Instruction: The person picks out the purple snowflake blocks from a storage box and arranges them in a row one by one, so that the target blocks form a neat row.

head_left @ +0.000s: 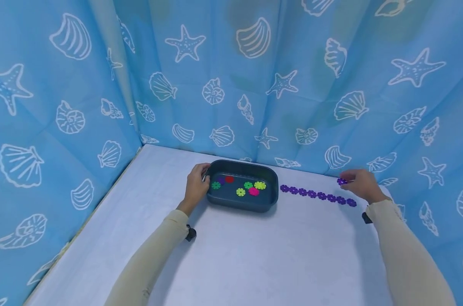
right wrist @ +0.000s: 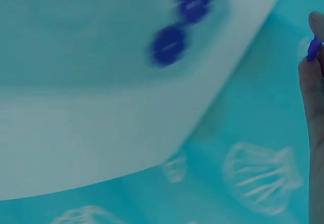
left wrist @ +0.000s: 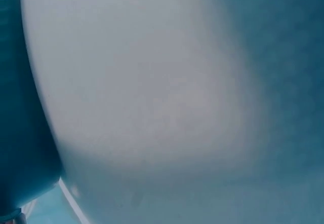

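In the head view my left hand holds the left end of a dark grey rectangular tub, fingers at its rim. Inside lie several notched flower-shaped plastic discs, among them a pink disc, a red disc and a yellow disc. My right hand pinches one purple disc between thumb and fingertips, raised beyond the right end of a row of purple discs. That row runs rightward from the tub. The right wrist view shows the pinched purple disc edge-on.
Everything stands on a white table. A blue curtain with shell and starfish prints hangs close behind the tub and the row, and along the left and right sides. The tub stands near the table's back edge.
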Demonstrator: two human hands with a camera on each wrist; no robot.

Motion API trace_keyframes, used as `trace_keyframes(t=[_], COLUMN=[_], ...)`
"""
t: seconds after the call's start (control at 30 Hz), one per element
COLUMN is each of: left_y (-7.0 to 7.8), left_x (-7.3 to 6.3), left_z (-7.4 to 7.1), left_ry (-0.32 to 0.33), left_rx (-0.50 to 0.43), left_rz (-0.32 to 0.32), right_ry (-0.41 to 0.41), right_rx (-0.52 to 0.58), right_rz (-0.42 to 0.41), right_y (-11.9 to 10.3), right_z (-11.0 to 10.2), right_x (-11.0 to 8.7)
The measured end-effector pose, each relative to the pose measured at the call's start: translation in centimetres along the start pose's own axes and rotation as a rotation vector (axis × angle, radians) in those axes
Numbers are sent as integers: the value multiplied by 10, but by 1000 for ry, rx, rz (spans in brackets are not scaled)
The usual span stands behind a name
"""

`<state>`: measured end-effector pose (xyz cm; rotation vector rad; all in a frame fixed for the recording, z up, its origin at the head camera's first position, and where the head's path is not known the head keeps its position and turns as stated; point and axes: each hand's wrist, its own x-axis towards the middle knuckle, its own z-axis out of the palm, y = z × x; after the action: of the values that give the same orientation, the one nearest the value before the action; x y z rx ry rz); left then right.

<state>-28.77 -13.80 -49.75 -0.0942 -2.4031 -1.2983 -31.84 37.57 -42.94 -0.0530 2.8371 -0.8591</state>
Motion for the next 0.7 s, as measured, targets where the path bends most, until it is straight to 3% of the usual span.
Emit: trace_keyframes(t=[0.2,0.33,0.7], left_y=[-1,-2,-3], left_x=[-1,-1,0], left_z=[-2,-2,0], left_ry=[0,1,5], left_rx=[-6,-1,-3], left_rz=[10,5,11], right_ry=[40,45,12], right_rx=[-15,-20,-20], right_rz=[70,105,180], right_y=[53,71,38], right_z=[2,6,7], right_x=[-16,-26,-67])
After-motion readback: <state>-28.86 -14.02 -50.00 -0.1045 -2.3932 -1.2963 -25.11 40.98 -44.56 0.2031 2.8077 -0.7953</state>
